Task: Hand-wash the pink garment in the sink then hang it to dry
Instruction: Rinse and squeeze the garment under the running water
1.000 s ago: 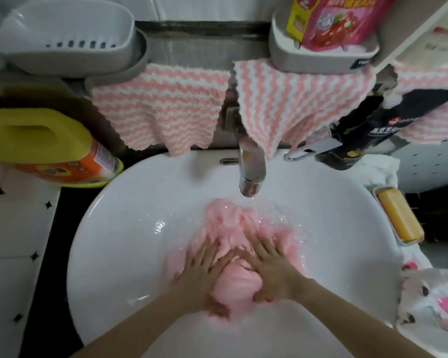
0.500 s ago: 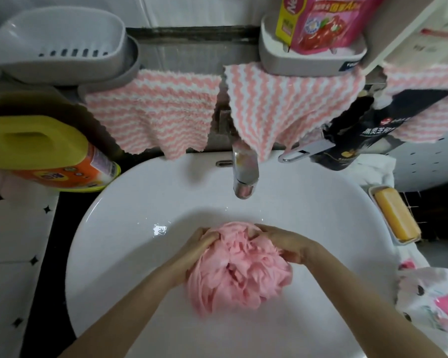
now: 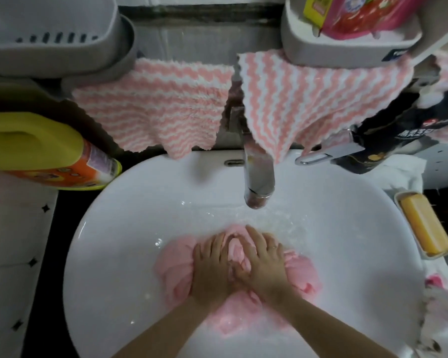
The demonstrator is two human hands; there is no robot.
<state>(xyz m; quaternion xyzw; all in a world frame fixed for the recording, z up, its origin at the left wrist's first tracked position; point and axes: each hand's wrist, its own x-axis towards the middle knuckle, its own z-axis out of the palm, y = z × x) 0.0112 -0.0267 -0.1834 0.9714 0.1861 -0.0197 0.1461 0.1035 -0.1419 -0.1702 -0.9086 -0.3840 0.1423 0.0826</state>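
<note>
The pink garment (image 3: 175,267) lies bunched and wet in the bottom of the white sink (image 3: 109,223), partly under water. My left hand (image 3: 212,264) and my right hand (image 3: 263,262) lie side by side on top of it, fingers spread and pointing toward the tap, pressing the fabric down. The thumbs meet in the middle. The middle of the garment is hidden under my palms. The chrome tap (image 3: 258,177) hangs over the basin just beyond my fingertips.
A yellow detergent jug (image 3: 36,151) lies left of the sink. Two pink-and-white striped cloths (image 3: 155,109) hang behind the tap. A yellow soap bar (image 3: 424,226) sits in a dish at the right rim. The tap lever (image 3: 329,153) points right. Grey baskets hang above.
Half a second ago both hands held the bunched garment lifted above the basin. Now the garment is back down in the water and both hands press flat on it.
</note>
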